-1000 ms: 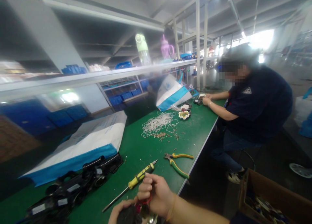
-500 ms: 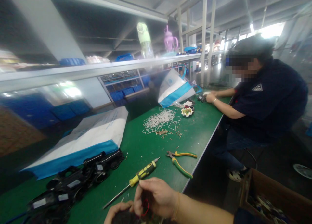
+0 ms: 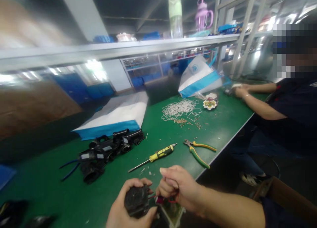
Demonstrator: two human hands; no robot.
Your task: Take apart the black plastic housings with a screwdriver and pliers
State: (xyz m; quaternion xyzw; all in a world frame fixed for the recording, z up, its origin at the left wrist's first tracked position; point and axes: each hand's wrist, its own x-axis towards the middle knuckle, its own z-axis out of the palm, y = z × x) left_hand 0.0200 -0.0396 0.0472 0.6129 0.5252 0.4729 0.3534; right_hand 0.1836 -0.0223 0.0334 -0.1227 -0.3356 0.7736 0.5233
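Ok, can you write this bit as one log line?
left hand: holds black part; right hand: curled, at red wire; screwdriver: on green table; pliers: beside screwdriver

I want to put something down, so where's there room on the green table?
Mostly bare tabletop shows between the black parts and the left hand, and between the pliers and the co-worker's hands. It's crowded at the white loops and coppery pins, and tight by the screwdriver.

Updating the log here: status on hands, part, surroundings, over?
Left hand gripping black part. Right hand closed on red wire. Screwdriver, pliers on bench beyond, touching neither hand.
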